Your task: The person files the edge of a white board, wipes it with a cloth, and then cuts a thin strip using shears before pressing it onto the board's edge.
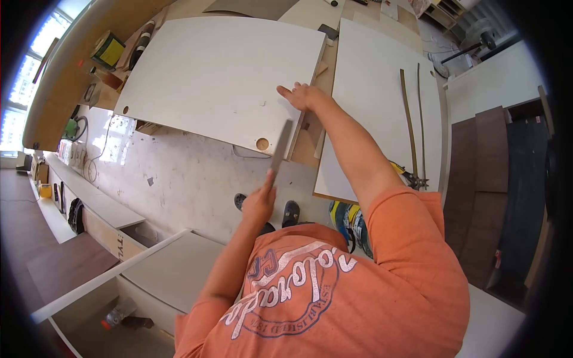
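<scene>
My left hand (258,206) is closed around the lower end of a flat metal file (282,146), which points up and away from me. The file's blade overlaps the near corner of a white panel (215,71) in this view, beside a round hole (262,144) cut close to the corner. My right hand (303,96) rests on the panel's right edge, palm down, with its fingers apart on the white face.
Another white panel (370,89) lies at the right with two thin strips (409,119) and pliers (412,176) on it. Rolls of tape (352,224) stand below its near edge. A yellow-green can (108,51) is at the upper left. An open cabinet carcass (161,250) lies lower left.
</scene>
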Action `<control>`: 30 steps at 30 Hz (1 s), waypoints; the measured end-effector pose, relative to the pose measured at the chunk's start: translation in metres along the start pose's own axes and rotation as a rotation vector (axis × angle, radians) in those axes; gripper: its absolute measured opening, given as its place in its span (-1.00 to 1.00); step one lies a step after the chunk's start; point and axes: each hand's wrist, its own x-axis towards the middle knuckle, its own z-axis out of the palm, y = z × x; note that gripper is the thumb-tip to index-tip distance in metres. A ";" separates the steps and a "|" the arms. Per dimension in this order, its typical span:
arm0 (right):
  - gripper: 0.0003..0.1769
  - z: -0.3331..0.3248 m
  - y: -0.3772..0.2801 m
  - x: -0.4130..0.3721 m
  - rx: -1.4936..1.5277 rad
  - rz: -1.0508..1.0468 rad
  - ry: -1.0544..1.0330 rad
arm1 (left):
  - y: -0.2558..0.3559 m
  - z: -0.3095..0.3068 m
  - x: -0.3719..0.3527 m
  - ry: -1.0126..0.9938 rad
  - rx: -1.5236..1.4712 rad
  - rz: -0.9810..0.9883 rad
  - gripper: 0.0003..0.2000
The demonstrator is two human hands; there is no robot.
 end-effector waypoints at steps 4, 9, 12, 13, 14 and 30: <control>0.18 -0.008 -0.008 -0.016 0.040 0.014 -0.011 | -0.011 -0.016 -0.041 -0.028 -0.073 -0.049 -0.36; 0.16 -0.013 -0.014 -0.024 0.023 0.045 -0.014 | 0.027 0.008 0.049 -0.004 -0.075 0.057 -0.36; 0.18 -0.014 -0.010 -0.020 0.044 0.031 -0.043 | 0.022 -0.012 0.028 -0.007 -0.052 0.046 -0.35; 0.17 -0.016 -0.011 -0.020 0.032 0.020 -0.035 | 0.011 -0.017 0.007 0.001 -0.060 -0.004 -0.35; 0.17 -0.017 -0.012 -0.019 0.026 0.011 -0.029 | -0.005 -0.023 -0.019 0.003 -0.064 -0.051 -0.35; 0.14 -0.005 -0.005 -0.019 0.086 0.003 0.032 | -0.013 -0.025 -0.035 -0.028 -0.083 -0.067 -0.38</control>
